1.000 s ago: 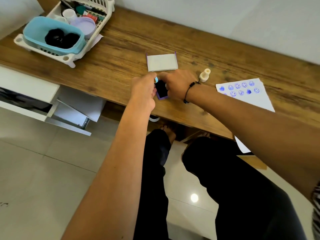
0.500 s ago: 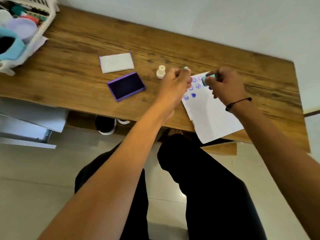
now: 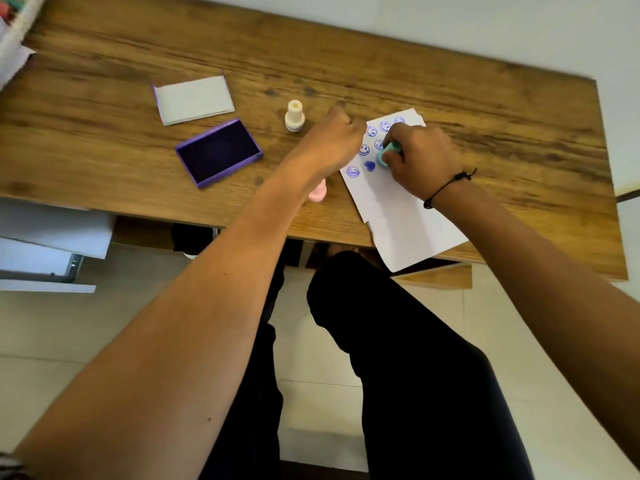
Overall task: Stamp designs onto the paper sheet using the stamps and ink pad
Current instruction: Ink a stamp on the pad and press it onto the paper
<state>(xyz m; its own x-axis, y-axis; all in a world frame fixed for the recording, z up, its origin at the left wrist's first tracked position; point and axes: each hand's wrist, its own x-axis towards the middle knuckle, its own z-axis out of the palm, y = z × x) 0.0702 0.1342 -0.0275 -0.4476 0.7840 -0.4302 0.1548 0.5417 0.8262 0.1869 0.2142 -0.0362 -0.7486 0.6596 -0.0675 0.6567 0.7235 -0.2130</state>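
Grip, right hand [image 3: 420, 161]: fingers closed round teal stamp [image 3: 387, 154], stamp pressed down on paper sheet [image 3: 401, 209] w/ its base touching the sheet, just right of a solid blue heart print [image 3: 370, 165]. Black cord bracelet [image 3: 446, 188] on that wrist.
Grip, left hand [image 3: 329, 143]: curled into a loose fist, knuckles at sheet's left edge; can't tell if it holds anything.

Items, near to far:
- Legs in black trousers [image 3: 398, 358], under the bench edge; pale tiled floor [image 3: 69, 341] below.
- Paper sheet: white, lying tilted on bench [image 3: 104, 140], near corner overhanging bench front. Blue smiley prints [image 3: 363, 149] in rows at far end, approx. 7 visible, others hidden by right hand.
- Pink stamp [image 3: 318, 192]: upright on bench, partly hidden under left forearm, just left of sheet.
- Ink pad [image 3: 219, 152]: purple tray, open, dark pad face up, left of hands, apart from sheet.
- Cream stamp [image 3: 294, 116]: upright, betw. ink pad and left hand.
- Ink pad lid [image 3: 194, 99]: white face up, purple rim, beyond the pad.
- White basket [image 3: 14, 32]: far left corner, mostly out of frame, contents blurred.
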